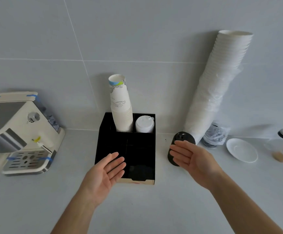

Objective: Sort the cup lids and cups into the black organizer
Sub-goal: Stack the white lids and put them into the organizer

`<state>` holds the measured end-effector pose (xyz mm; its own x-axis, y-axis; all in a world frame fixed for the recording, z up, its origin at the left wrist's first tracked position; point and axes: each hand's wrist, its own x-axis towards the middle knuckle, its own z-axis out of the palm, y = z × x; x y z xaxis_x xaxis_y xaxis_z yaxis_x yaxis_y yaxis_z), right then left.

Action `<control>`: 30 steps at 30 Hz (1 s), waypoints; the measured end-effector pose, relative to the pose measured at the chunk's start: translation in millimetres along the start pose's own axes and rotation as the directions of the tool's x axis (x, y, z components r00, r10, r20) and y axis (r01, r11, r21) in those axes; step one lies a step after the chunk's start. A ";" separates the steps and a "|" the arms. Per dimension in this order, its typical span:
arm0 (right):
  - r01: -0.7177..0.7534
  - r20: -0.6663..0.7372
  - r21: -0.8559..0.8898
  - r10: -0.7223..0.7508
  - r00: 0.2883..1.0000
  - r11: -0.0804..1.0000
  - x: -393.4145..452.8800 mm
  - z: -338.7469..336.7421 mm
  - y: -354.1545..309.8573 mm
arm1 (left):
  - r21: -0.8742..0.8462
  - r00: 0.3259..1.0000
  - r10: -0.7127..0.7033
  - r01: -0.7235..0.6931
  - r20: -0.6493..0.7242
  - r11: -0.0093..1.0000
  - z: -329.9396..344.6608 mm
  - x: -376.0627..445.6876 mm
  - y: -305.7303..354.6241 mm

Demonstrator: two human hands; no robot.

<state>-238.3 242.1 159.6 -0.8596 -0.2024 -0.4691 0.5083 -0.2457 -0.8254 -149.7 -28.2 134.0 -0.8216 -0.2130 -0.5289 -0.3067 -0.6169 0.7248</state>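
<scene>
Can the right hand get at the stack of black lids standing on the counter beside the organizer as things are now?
Probably yes. The right hand is open, fingers straight, right in front of the black lid stack, and nothing lies between them. The black organizer and the tall white cup stack flank it without blocking that side.

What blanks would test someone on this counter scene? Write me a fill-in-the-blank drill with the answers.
1. The stack of paper cups stands in the organizer's back-____ compartment.
2. The white lids sit to the ____ of that stack.
3. The right hand reaches toward the stack of ____ lids on the counter.
4. Both hands, the left hand included, hold ____.

Answers: left; right; black; nothing
</scene>
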 end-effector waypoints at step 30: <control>-0.064 -0.283 0.039 0.072 0.956 0.997 19.7 -190.1 24.5 | 0.097 0.968 -0.228 0.238 -0.105 0.966 94.9 5.7 -139.9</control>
<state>-252.7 412.3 70.4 -0.8000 0.0574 -0.5972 0.5637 -0.2689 -0.7810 -157.1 128.7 71.5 -0.6751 -0.1452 -0.7233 -0.5385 -0.5732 0.6177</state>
